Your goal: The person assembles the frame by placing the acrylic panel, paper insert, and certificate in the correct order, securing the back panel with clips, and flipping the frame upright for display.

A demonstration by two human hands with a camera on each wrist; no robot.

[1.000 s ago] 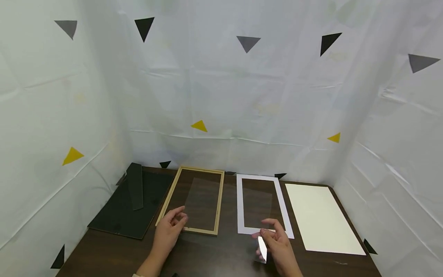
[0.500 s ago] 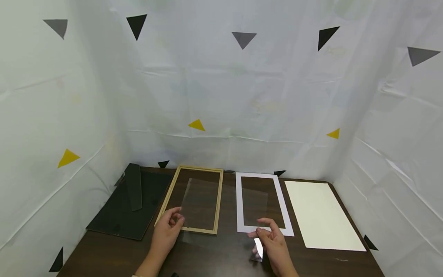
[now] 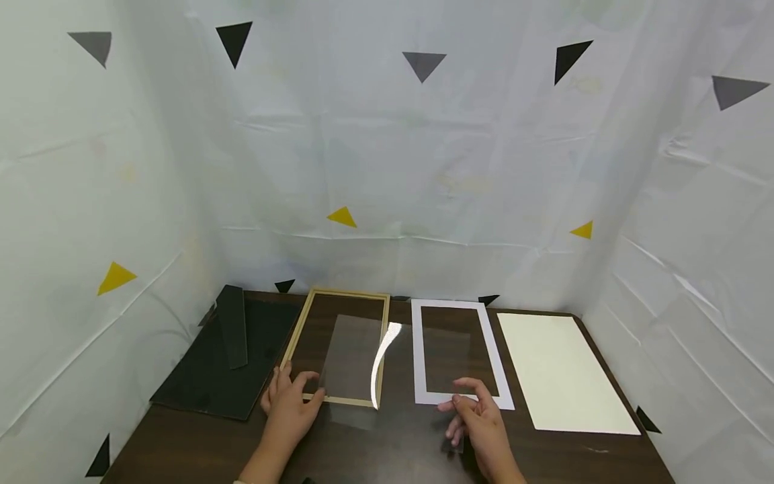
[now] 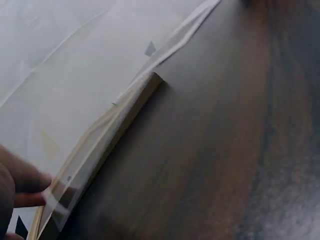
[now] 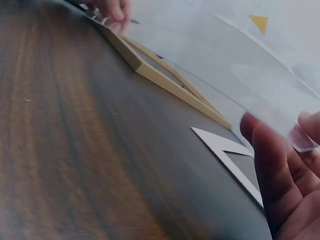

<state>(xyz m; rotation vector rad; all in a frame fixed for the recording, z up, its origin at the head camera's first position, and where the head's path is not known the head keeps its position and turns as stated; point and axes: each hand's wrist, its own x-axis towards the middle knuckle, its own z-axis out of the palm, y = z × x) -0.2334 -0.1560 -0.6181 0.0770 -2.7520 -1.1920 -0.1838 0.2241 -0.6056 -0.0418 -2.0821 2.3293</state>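
I have the left hand [image 3: 289, 410] reaching in from the bench's [image 3: 544, 464] near edge, fingers spread, some over the left bar of the gold frame [image 3: 351, 293]; its thumb and forefinger meet the clear sheet's [image 3: 393, 383] left edge, though whether they pinch it I cannot tell; my right hand [image 3: 480, 427], forefinger arched, pinches the sheet's right side; the sheet spans both hands, thin, smooth and see-through, bearing a curved white glare, its left part above the slim-barred, rectangular frame. Along the dark, wood-grained bench's far edge I also see a flat white mat [image 3: 492, 353] with a rectangular opening; a plain cream board [image 3: 568, 370] lies by the right edge, a black board [image 3: 205, 376] by the left, a tapered dark strip [image 3: 233, 329] on it.
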